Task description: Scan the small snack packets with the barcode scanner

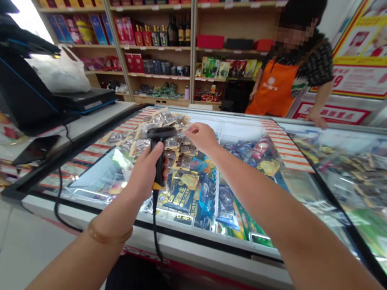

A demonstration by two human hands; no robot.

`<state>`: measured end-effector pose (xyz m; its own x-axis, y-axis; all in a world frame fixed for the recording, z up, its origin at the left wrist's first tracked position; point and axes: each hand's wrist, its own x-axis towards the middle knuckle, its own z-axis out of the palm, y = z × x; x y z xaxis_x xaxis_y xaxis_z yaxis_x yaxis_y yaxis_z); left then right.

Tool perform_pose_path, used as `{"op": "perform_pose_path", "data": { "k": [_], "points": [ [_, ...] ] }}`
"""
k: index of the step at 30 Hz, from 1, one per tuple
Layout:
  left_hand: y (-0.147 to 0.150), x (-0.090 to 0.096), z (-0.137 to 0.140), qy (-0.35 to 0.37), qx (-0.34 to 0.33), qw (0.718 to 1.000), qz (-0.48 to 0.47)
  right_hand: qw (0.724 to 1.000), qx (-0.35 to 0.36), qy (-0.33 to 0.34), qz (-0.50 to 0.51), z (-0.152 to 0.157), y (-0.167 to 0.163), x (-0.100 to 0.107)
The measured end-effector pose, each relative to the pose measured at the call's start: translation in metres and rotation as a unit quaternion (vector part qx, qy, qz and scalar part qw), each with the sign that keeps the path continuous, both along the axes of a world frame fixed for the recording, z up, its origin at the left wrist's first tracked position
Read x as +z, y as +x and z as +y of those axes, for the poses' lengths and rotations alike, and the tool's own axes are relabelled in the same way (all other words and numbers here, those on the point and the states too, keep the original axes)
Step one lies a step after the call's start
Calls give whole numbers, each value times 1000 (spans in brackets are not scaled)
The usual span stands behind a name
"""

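Note:
My left hand (147, 169) is wrapped round the grip of a black barcode scanner (161, 162), with its head turned toward a heap of small packets (162, 118) on the freezer's glass lid. A black cable hangs from the scanner's base. Reaching across from the right, my right hand (202, 136) is at the right edge of the heap. Its fingertips are pinched together; what lies between them, if anything, is too small to make out. Under the glass, bagged frozen goods (185, 191) fill the freezer's wire baskets.
Across the freezer (65, 215) stands a person in an orange apron (272, 89), one hand on its edge. To the left are a checkout screen (8, 67), a scale (87, 99) and a white plastic bag (58, 71). Shelves (150, 50) of boxes line the back.

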<state>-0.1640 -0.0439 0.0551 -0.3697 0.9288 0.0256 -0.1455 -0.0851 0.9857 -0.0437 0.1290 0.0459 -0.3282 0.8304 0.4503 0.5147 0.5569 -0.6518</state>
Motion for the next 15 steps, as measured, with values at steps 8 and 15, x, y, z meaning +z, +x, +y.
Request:
{"op": "perform_pose_path", "data": {
  "k": [8, 15],
  "points": [
    [87, -5, 35, -5, -121, 993, -7, 979, -199, 34, -32, 9, 210, -40],
    [138, -22, 52, -24, -192, 981, -22, 920, -389, 37, 20, -38, 435, -60]
  ]
}}
